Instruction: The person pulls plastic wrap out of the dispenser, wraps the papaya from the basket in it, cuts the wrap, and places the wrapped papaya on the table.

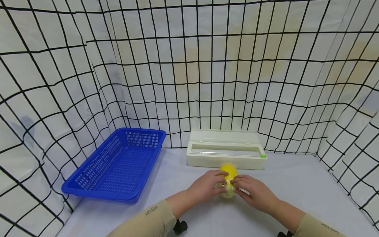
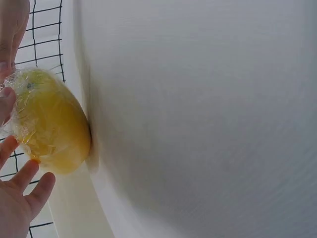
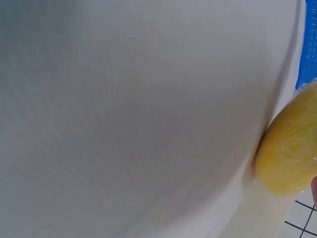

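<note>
A yellow fruit (image 1: pixel 228 172) wrapped in clear cling film lies on the white table (image 1: pixel 296 194), just in front of the film dispenser. My left hand (image 1: pixel 217 183) holds its left side and my right hand (image 1: pixel 240 183) its right side, fingers curled onto the film-covered near half. The left wrist view shows the fruit (image 2: pixel 52 126) under crinkled film, with left-hand fingers (image 2: pixel 22 191) around it. In the right wrist view only the fruit's edge (image 3: pixel 290 148) shows against the table, and the right hand is almost out of frame.
A cream cling-film dispenser box (image 1: pixel 226 158) with its lid up stands behind the fruit. A blue plastic basket (image 1: pixel 118 164) sits at the left. White walls with a black grid close in the table at the back and on both sides.
</note>
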Demonstrator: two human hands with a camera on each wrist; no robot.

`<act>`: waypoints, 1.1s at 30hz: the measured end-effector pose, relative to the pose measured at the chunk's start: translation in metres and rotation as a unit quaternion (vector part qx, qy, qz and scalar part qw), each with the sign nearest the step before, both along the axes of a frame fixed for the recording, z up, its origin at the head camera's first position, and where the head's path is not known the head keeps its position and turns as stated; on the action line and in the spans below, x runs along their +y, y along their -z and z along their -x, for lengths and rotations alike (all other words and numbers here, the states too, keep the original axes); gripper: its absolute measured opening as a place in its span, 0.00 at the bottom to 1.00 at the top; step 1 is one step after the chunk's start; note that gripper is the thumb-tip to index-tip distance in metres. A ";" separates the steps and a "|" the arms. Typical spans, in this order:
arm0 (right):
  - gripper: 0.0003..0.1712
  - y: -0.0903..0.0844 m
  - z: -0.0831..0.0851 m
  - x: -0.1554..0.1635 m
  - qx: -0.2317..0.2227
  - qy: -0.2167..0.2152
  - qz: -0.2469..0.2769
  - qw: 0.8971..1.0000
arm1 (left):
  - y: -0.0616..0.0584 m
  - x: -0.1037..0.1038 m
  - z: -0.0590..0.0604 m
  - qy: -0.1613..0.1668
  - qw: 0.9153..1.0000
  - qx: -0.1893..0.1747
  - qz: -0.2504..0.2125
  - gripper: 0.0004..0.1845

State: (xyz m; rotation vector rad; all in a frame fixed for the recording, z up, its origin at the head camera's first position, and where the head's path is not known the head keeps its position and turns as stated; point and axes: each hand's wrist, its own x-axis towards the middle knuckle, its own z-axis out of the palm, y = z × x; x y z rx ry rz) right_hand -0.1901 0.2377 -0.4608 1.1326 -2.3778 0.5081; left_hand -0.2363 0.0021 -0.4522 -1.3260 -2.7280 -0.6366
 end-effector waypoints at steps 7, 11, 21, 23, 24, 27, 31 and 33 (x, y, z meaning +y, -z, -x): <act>0.15 0.002 0.004 -0.001 0.000 0.000 -0.008 1.000 | 0.000 -0.005 0.004 0.022 1.000 -0.007 -0.004 0.06; 0.15 0.002 0.004 -0.001 -0.014 0.003 -0.010 1.000 | 0.002 -0.008 0.008 0.019 0.999 -0.026 -0.014 0.05; 0.15 0.004 0.005 0.000 -0.069 0.080 -0.003 0.994 | 0.007 -0.003 0.014 0.041 0.999 -0.008 -0.023 0.05; 0.14 0.005 0.006 0.000 -0.088 0.083 0.000 0.993 | 0.006 -0.003 0.014 0.040 0.999 -0.019 -0.022 0.05; 0.14 0.005 0.006 0.000 -0.092 0.083 0.000 0.992 | 0.005 -0.003 0.014 0.036 0.999 -0.032 -0.022 0.06; 0.14 0.005 0.008 -0.001 -0.089 0.079 0.004 0.993 | 0.002 -0.004 0.013 0.017 0.997 -0.073 -0.023 0.09; 0.16 0.005 0.011 -0.001 -0.074 0.070 0.011 0.995 | -0.001 -0.003 0.014 0.005 0.996 -0.089 -0.022 0.11; 0.17 0.004 0.011 -0.002 -0.071 0.065 0.021 0.995 | 0.000 -0.001 0.015 0.006 0.997 -0.080 -0.021 0.10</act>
